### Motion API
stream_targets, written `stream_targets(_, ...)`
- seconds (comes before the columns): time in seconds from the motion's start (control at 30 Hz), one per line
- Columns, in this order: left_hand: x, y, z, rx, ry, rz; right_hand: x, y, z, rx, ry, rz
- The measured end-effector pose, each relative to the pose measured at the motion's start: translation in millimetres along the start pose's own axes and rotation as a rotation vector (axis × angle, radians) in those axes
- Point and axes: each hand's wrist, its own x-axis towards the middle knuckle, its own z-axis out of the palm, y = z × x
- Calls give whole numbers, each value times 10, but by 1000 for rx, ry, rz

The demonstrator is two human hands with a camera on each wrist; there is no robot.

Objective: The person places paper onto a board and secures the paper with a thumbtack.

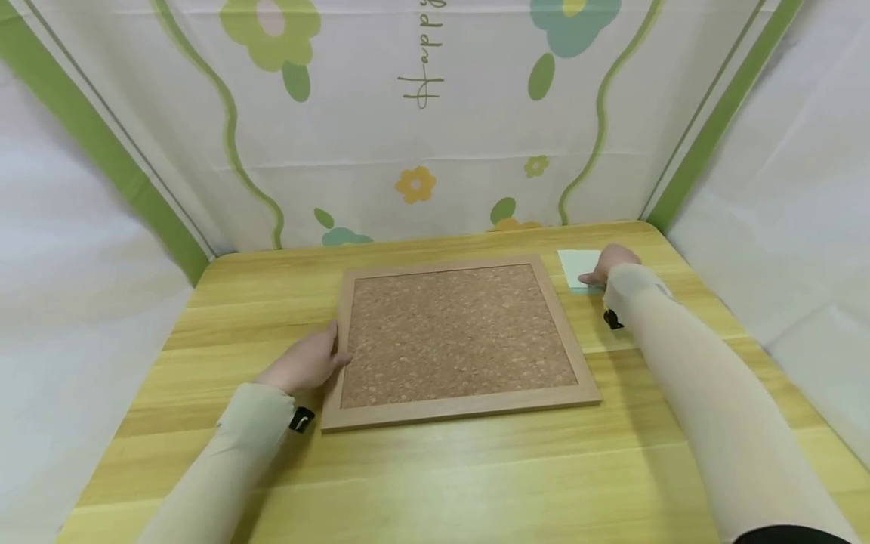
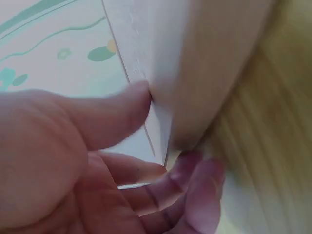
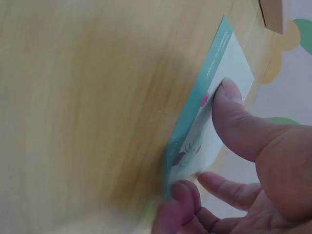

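A cork board (image 1: 455, 332) with a light wooden frame lies flat on the table. My left hand (image 1: 306, 359) holds the frame's left side, thumb on top of the wood and fingers curled at the outer edge. The left wrist view shows that thumb pressing the frame (image 2: 209, 63) close up. Beyond the board's upper right corner, my right hand (image 1: 614, 262) grips a pale paper card (image 1: 578, 264) with a teal strip. In the right wrist view the card (image 3: 234, 63) bears small print and pink and purple pictures; the thumb lies over its face and the fingers at its near end.
The yellow wood-grain table (image 1: 476, 483) has rounded far corners. Behind it hangs a white cloth (image 1: 469, 143) printed with flowers and green lines. White cloth walls (image 1: 809, 227) stand along both sides.
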Motion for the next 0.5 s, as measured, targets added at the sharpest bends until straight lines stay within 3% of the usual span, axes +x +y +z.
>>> stream_targets(0.1,33,-4,-4,-78,-20,-14,8,39,-9,14,-10,13)
stream_targets(0.3,73,-24,6,-206,-9,-33,-29,22,-20,-59,63,-11)
stream_targets(0.43,82,-14,4,-197,8,-37,-49,46,-32,-15,103,-16)
stream_targets(0.5,88,-6,0,-190,19,-41,-59,71,-42,7,82,-31)
